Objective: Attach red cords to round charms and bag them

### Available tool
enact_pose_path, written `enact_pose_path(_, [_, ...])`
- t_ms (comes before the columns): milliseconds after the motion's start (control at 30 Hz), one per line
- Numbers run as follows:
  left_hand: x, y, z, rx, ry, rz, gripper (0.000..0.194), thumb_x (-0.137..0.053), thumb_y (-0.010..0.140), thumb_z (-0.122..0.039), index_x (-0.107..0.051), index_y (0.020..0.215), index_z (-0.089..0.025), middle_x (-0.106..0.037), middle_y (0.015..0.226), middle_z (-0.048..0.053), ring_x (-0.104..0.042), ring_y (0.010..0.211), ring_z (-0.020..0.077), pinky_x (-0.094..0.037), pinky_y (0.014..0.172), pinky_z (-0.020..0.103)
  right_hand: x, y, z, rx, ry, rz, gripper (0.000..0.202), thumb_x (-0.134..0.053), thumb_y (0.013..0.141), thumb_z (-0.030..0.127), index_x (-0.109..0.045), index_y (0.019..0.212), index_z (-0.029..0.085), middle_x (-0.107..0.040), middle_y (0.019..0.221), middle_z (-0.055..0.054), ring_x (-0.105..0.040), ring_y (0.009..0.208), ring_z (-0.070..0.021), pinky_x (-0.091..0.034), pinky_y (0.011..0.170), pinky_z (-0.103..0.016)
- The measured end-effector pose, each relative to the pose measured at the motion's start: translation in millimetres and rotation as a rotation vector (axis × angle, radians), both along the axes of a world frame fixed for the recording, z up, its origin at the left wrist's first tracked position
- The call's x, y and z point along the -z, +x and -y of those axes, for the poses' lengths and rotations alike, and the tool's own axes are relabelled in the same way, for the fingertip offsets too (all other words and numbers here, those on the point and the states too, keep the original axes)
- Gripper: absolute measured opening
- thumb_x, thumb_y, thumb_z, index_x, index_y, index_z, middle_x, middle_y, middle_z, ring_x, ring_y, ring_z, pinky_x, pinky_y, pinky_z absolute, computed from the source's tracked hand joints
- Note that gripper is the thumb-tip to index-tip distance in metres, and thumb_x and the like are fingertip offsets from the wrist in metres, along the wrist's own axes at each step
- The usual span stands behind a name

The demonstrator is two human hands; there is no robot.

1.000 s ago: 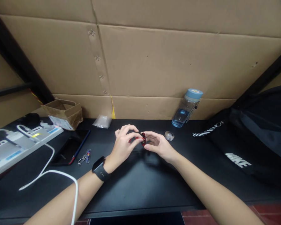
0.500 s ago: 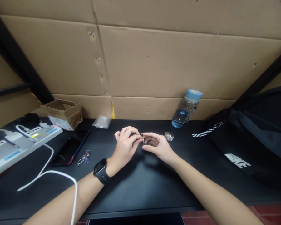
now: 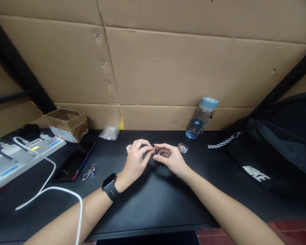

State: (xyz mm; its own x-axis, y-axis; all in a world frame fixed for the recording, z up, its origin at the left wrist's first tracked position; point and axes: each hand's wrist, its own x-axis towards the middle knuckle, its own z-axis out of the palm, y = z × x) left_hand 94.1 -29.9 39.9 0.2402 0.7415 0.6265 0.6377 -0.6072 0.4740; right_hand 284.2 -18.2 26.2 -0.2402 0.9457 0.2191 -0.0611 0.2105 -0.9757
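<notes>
Over the middle of the black table [image 3: 148,200], my left hand [image 3: 137,158] and my right hand [image 3: 172,159] meet at the fingertips. Between them is a small thin disc [image 3: 154,150], seen edge-on, so its kind is not clear. My right thumb and fingers grip it by its rim. The left thumb and forefinger are pinched together against its other face; whether they hold a separate small piece is hidden. A clear round glass-like piece [image 3: 183,148] lies on the table just beyond my right hand. A dark smartwatch [image 3: 110,186] is strapped on my left wrist.
Left: a white power strip [image 3: 28,161] with a white cable [image 3: 63,188], an open cardboard box [image 3: 66,124], a dark tablet [image 3: 75,161] and a keychain [image 3: 93,171]. Behind: a plastic bag [image 3: 109,132] and a blue-lidded bottle [image 3: 201,119] near the cardboard wall. A black bag [image 3: 277,153] is at right.
The whole view has shifted slightly, so things sit a little further left. Both hands stay together around the disc, with only small finger movement.
</notes>
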Motion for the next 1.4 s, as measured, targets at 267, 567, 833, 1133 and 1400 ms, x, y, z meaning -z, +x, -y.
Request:
enact_pose_path(267, [-1.2,-4.0,-3.0,-0.004,0.045,-0.002,0.013,-0.063,0.097,-0.029,-0.075,0.094,-0.027,-0.073,0.107,0.005,-0.059,0.112,0.0242,-0.034,0.089,0.042,0.0,-1.1,1.1,-0.017,-0.044,-0.034,0.052,-0.092,0.064,0.032,-0.075,0.112,0.020,-0.074,0.104,-0.008,-0.066,0.080,-0.0163,-0.057,0.077,-0.034])
enact_pose_path(567, [-0.4,-8.6,-6.5,-0.009,0.011,-0.046,0.010,-0.063,0.097,-0.030,-0.073,0.095,-0.028,-0.079,0.102,0.001,-0.063,0.115,0.0253,-0.028,0.088,0.042,-3.6,-2.5,4.7,-0.045,-0.056,-0.041,0.050,-0.092,0.064,0.031,-0.076,0.111,0.022,-0.074,0.106,-0.007,-0.066,0.080,-0.0155,-0.057,0.078,-0.034])
enact_pose_path(833, [-2.9,-17.3,-12.3,0.064,0.037,-0.114,0.014,-0.064,0.097,-0.033,-0.076,0.092,-0.028,-0.079,0.100,0.002,-0.064,0.113,0.0250,-0.030,0.087,0.041,-3.2,-1.7,4.4,-0.038,-0.046,-0.045,0.052,-0.092,0.064,0.034,-0.076,0.112,0.021,-0.074,0.105,-0.008,-0.067,0.082,-0.0172,-0.058,0.080,-0.036])
enact_pose_path(1133, [-3.0,-16.2,-11.1,0.067,0.136,-0.114,0.012,-0.065,0.096,-0.025,-0.076,0.093,-0.029,-0.079,0.098,0.000,-0.063,0.111,0.0253,-0.028,0.086,0.041,-4.5,-2.5,5.1,-0.054,-0.062,-0.059,0.051,-0.093,0.063,0.031,-0.076,0.111,0.021,-0.074,0.106,-0.007,-0.066,0.078,-0.0149,-0.057,0.075,-0.033])
enact_pose_path(1400, [0.5,-12.6,-6.8,-0.006,0.221,-0.133,0.013,-0.062,0.098,-0.027,-0.074,0.093,-0.027,-0.073,0.105,0.005,-0.058,0.116,0.0262,-0.026,0.088,0.043,-6.9,-2.6,6.8,-0.043,-0.051,-0.028,0.052,-0.093,0.063,0.031,-0.076,0.110,0.020,-0.076,0.103,-0.007,-0.066,0.078,-0.0159,-0.056,0.074,-0.033])
